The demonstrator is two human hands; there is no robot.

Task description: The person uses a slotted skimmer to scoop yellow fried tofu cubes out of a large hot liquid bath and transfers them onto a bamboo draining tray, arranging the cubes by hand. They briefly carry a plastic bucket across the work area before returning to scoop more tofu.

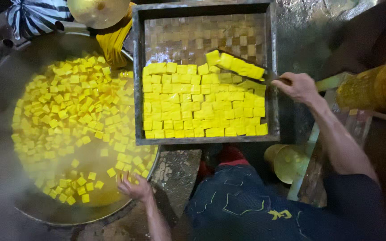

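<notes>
Everything is placed relative to the square tray (138,80), which sits at the middle of the view. To the left of the tray, a wide round pan (5,89) is filled with murky yellow liquid in which many loose yellow cubes (63,116) float, steam drifting over its left side. At the pan's near rim, below and left of the tray, the left hand (135,187) is spread flat with its fingers apart, resting at the edge of the liquid and clamped on nothing.

Inside the tray, a woven mat base (193,38) is left bare along the far side, while the near two thirds are packed with tidy rows of yellow cubes (193,107). Toward the tray's right wall, a flat scoop (242,67) is loaded with a short row of cubes and held tilted just above the packed rows. Its handle is gripped by the right hand (298,87), which is closed around it at the tray's right edge.

For the lift to go well, the scoop is best kept level and slid low under the cubes, so that the soft pieces are not broken or spilled; the left hand is best kept clear of the hot liquid.
</notes>
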